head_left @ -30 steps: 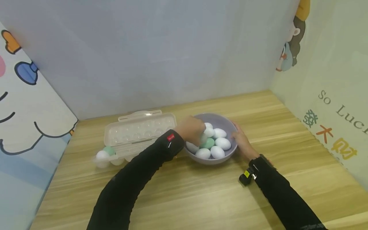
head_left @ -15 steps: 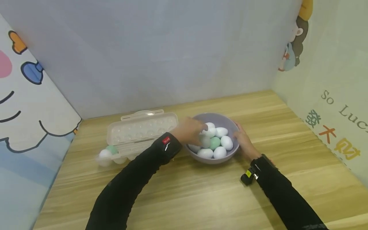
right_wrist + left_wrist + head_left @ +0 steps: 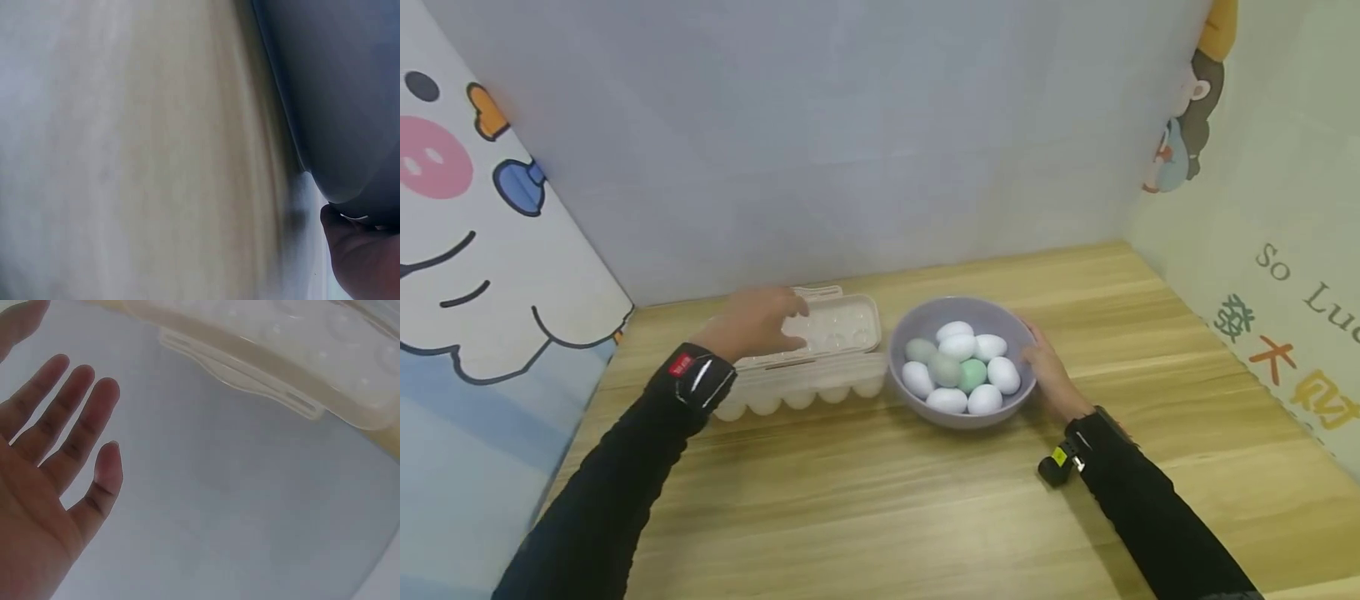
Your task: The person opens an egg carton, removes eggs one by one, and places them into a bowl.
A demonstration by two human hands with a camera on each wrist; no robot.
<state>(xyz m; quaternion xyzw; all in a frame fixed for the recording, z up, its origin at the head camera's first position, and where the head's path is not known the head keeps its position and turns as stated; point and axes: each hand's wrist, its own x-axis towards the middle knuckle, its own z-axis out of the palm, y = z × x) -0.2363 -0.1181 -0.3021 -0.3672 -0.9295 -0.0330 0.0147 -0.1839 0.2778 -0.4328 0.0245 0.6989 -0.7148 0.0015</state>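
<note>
My left hand (image 3: 756, 321) is over the clear plastic egg carton (image 3: 850, 325), fingers apart and nothing in its grasp. In the left wrist view its palm and spread fingers (image 3: 75, 419) show, with the lid edge of the carton above. Close to the carton's right end stands a grey-purple bowl (image 3: 917, 312) holding several white eggs (image 3: 1003, 375), a green egg (image 3: 973, 375) and grey-green eggs (image 3: 945, 369). My right hand (image 3: 1048, 371) grips the bowl's right rim. The carton's left end is hidden by my left hand and sleeve.
A wooden table (image 3: 850, 508) carries everything. A pale cloth wall (image 3: 820, 150) rises behind it, with a cartoon panel (image 3: 512, 275) on the left and a printed panel (image 3: 1285, 250) on the right.
My left hand has left the bowl, letting go of a grey-green egg, and moved left over the carton. The right hand stays on the rim. The head view has shifted slightly left.
</note>
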